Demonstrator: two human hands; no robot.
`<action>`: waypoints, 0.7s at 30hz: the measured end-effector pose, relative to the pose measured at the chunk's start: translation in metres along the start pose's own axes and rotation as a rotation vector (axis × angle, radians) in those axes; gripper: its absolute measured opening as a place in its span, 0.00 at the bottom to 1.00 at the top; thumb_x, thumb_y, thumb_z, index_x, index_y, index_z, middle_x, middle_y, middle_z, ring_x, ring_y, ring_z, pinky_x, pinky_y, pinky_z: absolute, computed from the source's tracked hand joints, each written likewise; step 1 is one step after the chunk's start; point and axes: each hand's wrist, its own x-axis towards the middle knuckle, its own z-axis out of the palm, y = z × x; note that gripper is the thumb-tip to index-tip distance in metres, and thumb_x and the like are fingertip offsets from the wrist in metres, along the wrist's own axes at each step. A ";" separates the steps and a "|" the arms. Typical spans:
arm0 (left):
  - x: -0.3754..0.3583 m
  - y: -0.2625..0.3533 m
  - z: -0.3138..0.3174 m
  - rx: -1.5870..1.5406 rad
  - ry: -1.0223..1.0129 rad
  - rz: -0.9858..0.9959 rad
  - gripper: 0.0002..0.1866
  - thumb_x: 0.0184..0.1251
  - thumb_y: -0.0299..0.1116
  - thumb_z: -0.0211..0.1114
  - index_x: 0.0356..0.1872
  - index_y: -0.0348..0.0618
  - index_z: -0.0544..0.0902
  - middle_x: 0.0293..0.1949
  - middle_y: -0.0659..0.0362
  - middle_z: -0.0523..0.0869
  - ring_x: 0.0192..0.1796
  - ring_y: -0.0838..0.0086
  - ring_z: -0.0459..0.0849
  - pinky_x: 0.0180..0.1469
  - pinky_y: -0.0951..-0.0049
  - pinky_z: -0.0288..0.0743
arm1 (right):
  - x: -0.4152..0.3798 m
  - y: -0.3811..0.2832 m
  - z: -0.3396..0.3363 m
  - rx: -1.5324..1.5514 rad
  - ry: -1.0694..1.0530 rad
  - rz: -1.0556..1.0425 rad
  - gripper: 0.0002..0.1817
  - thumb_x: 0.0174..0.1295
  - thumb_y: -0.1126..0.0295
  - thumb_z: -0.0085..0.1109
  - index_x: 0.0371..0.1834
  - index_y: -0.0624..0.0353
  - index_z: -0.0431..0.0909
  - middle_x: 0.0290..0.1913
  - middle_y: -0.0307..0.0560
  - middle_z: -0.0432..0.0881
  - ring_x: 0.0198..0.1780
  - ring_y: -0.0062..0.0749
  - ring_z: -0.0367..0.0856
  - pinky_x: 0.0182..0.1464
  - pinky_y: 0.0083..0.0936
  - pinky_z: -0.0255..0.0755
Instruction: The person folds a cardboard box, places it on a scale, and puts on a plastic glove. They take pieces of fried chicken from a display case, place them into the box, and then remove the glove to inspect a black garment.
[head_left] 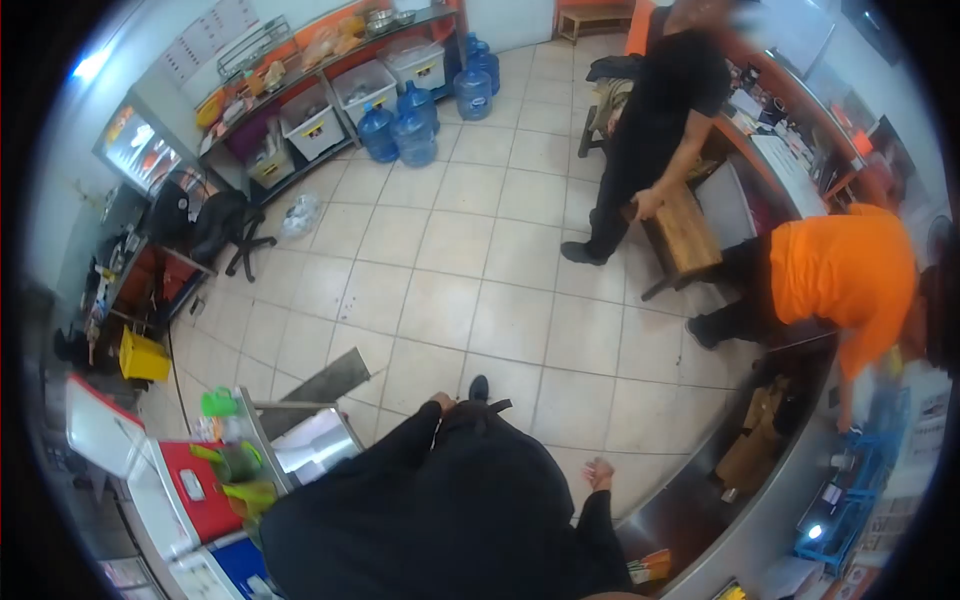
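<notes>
My left hand [443,402] hangs beside the front of my dark clothing, close to the metal counter on my left. Its fingers are small and partly turned away, so I cannot make out whether they hold anything. Over the tiled floor [515,315], on my right side, my right hand [598,473] hangs with loosely bent fingers apart and nothing in them. One dark shoe [480,388] shows ahead of me. To the left, a steel bin or tray [318,443] sits next to a red-lidded cooler [200,485] with green jugs [240,463] by it.
A person in black [655,120] stands by a wooden stool [682,230]; another in orange [845,270] leans over the right-hand counter. Several blue water bottles [413,138] stand at the back. An office chair [240,225] and a plastic bag [300,215] are at left.
</notes>
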 end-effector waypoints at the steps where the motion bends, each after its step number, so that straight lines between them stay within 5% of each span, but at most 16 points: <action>1: -0.006 -0.002 -0.022 -0.036 -0.024 -0.001 0.22 0.55 0.46 0.58 0.36 0.33 0.84 0.36 0.43 0.85 0.40 0.56 0.85 0.44 0.62 0.78 | -0.001 -0.015 0.021 0.014 0.006 0.004 0.22 0.63 0.60 0.46 0.57 0.60 0.65 0.49 0.55 0.78 0.38 0.46 0.79 0.39 0.40 0.74; 4: 0.010 -0.040 -0.057 -0.273 -0.025 -0.072 0.17 0.56 0.42 0.60 0.38 0.39 0.84 0.34 0.48 0.85 0.35 0.62 0.85 0.39 0.65 0.79 | -0.003 -0.085 0.083 0.127 0.036 -0.014 0.21 0.64 0.60 0.46 0.56 0.59 0.66 0.48 0.55 0.78 0.36 0.45 0.80 0.34 0.39 0.75; 6: -0.032 0.008 -0.125 -0.495 -0.190 -0.298 0.17 0.58 0.42 0.59 0.39 0.38 0.83 0.33 0.50 0.85 0.36 0.62 0.85 0.35 0.60 0.80 | -0.014 -0.111 0.114 -0.136 0.016 -0.111 0.19 0.64 0.61 0.47 0.54 0.56 0.67 0.46 0.54 0.79 0.33 0.44 0.80 0.32 0.41 0.76; 10: 0.005 -0.007 -0.177 -0.394 -0.332 -0.134 0.17 0.60 0.41 0.57 0.41 0.37 0.82 0.36 0.49 0.85 0.35 0.63 0.84 0.29 0.59 0.79 | -0.026 -0.159 0.175 -0.216 0.059 -0.076 0.17 0.63 0.62 0.49 0.53 0.55 0.67 0.44 0.53 0.80 0.31 0.43 0.80 0.33 0.43 0.76; 13: 0.022 0.014 -0.224 -0.648 -0.182 -0.323 0.17 0.64 0.41 0.52 0.49 0.42 0.77 0.42 0.49 0.83 0.36 0.65 0.83 0.32 0.60 0.78 | -0.030 -0.185 0.211 -0.290 0.059 -0.046 0.15 0.60 0.66 0.51 0.48 0.57 0.70 0.34 0.50 0.82 0.29 0.37 0.81 0.28 0.32 0.75; 21: 0.093 0.020 -0.297 -0.822 -0.117 -0.420 0.18 0.63 0.41 0.54 0.50 0.43 0.75 0.40 0.48 0.84 0.33 0.62 0.84 0.32 0.58 0.77 | 0.083 -0.229 0.274 -0.444 -0.149 0.044 0.15 0.63 0.64 0.48 0.50 0.59 0.72 0.41 0.51 0.78 0.29 0.42 0.80 0.31 0.41 0.75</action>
